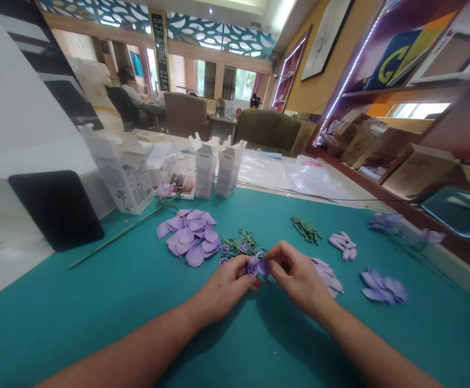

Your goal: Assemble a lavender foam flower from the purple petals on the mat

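My left hand [227,285] and my right hand [297,272] meet over the teal mat [97,312], both pinched on a small purple flower piece [258,265] held between the fingertips. Just beyond it lie green leaf parts and small purple rings [239,245]. A heap of purple petals [190,237] lies to the far left of my hands. More petals [327,277] rest beside my right hand.
A finished purple flower on a long green stem [130,229] lies at the left. Green sticks [305,229], small petals [342,245] and two more petal groups [382,288] lie right. Open white boxes [219,167], a black tablet [57,207] and plastic bags stand behind. People sit far off.
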The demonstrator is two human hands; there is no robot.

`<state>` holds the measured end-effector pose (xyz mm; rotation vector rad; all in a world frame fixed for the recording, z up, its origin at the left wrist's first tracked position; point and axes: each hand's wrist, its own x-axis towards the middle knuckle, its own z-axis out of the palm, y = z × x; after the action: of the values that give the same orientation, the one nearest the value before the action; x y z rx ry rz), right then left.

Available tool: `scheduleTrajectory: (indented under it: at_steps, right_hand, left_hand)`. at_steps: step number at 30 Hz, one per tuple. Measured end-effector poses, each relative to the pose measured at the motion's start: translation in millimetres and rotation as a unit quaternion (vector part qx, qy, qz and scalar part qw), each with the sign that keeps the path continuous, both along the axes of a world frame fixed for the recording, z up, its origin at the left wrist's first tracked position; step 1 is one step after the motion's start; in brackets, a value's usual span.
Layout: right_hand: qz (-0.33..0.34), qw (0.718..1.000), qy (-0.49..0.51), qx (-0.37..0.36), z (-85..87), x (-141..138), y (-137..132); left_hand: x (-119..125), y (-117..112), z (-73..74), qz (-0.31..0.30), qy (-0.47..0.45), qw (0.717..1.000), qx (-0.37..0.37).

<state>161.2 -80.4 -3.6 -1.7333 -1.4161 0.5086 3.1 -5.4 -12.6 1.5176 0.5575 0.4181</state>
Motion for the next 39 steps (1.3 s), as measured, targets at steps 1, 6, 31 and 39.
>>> scheduleTrajectory:
  at_steps: [1, 6, 31, 39]
  right_hand:
    - [-0.003, 1.0, -0.002, 0.002, -0.3, -0.1, 0.0]
    - [0.02, 1.0, -0.014, 0.016, -0.9, 3.8, -0.4]
    - [-0.111, 0.972, -0.202, 0.042, 24.4, 90.5, 5.6]
    - [-0.243, 0.939, -0.235, -0.061, 33.8, 167.9, -48.5]
  left_hand:
    - [0.1, -0.4, 0.2, 0.002, -0.003, 1.0, -0.004]
    - [1.8, -2.1, 0.7, 0.006, 0.012, 1.0, -0.021]
    - [2.3, 9.5, -3.0, -0.038, 0.075, 0.995, -0.05]
    - [0.8, 5.0, -2.1, -0.006, 0.071, 0.996, -0.056]
